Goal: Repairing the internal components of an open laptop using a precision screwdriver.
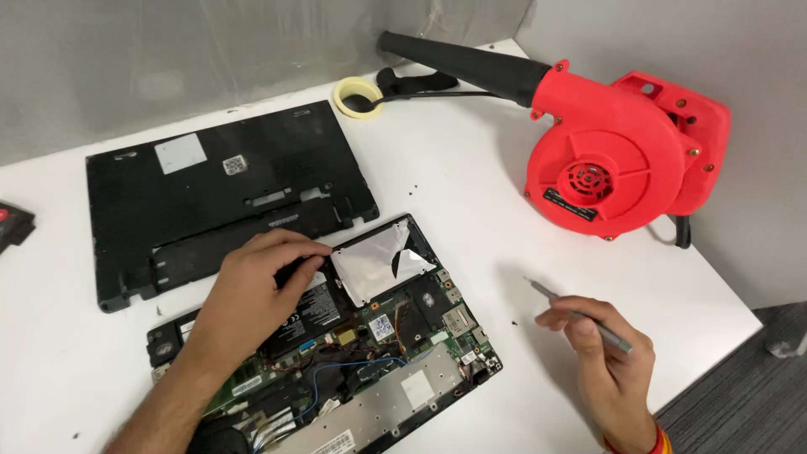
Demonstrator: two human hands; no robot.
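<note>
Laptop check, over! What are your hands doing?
Left hand gripping black battery in opened laptop. Right hand holds screwdriver, off to the side. Removed bottom cover beside, red blower behind.

The opened laptop (336,353) shows bare green circuit board, thin rubber-coated wires and a dull grey metal plate along its near edge; a sheet of shiny, creased silver foil (378,262) covers one part, torn at one corner. The battery (307,311) under the left hand (252,294) is matt black plastic with a printed label. The removed bottom cover (227,193) is matt black plastic, slightly scuffed, with paper stickers. The right hand (609,361) holds a slim screwdriver (580,318) of brushed grey metal. The blower (622,151) is smooth red plastic with a black plastic nozzle. The tape roll (357,95) looks like cream paper. The table (471,168) is smooth matt white.
</note>
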